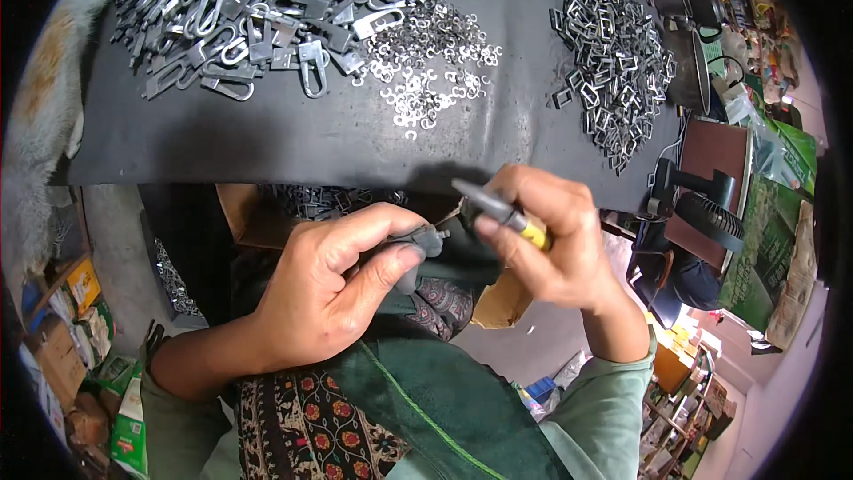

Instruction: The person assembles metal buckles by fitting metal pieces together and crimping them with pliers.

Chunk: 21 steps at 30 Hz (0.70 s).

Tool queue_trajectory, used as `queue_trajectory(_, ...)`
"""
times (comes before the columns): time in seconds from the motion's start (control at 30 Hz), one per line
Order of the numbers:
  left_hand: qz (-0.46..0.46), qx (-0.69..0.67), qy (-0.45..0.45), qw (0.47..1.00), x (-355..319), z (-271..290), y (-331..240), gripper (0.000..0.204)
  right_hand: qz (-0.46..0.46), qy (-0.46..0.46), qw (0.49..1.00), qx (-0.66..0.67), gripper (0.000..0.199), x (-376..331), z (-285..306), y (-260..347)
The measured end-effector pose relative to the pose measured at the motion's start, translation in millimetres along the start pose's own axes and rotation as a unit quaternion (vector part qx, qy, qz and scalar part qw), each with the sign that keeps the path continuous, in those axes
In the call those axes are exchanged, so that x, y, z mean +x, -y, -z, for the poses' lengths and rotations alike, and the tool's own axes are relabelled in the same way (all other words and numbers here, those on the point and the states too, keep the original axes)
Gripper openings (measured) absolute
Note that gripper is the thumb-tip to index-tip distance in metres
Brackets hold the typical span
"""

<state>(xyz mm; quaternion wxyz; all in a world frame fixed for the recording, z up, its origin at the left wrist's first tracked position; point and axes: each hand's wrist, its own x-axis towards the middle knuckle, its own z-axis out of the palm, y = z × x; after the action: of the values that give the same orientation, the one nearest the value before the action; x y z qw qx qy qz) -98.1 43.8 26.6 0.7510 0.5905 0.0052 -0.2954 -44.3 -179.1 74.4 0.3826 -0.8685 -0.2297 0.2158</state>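
My left hand (342, 280) is closed, pinching a small grey metal fitting (430, 241) between thumb and fingers, with a short pin sticking out of its end. Just to its right, my right hand (555, 240) grips a hand tool (489, 204) with a dark tapered end and a yellow part; its exact kind is hard to make out. The tool's end points left, above the fitting and apart from it. Beyond both hands, the dark table holds a heap of metal pieces with long loops (267, 13) and a spread of tiny C-shaped clips (426, 80).
The black tabletop's near edge (355, 183) runs just beyond my hands. Rectangular metal rings (613, 53) are heaped at the right. Under the edge sits a cardboard box (242, 213) beside more dark metal pieces. A furry animal (44, 98) lies far left; a small black fan (711, 218) stands right.
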Motion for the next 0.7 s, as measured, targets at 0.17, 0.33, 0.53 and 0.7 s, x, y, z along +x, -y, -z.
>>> queue_trajectory(0.17,-0.005,0.007,0.011,1.000,2.6,-3.5,-0.4,0.015,0.038,0.011,0.995,0.093,0.012,-5.8,-12.1,-6.8)
queue_trajectory(0.33,-0.033,-0.005,0.034,0.999,2.7,-2.0,10.3,0.017,0.040,0.058,0.995,0.072,0.015,-5.7,-7.5,-7.1)
queue_trajectory(0.53,-0.078,0.112,0.034,0.990,2.3,-4.3,14.5,0.020,0.009,0.105,0.994,0.038,0.017,-10.3,-10.4,-3.7)
queue_trajectory(0.7,-0.292,0.356,-0.077,0.884,1.9,-3.2,20.1,0.014,-0.149,0.113,0.962,0.198,0.017,-18.3,-27.1,0.2)
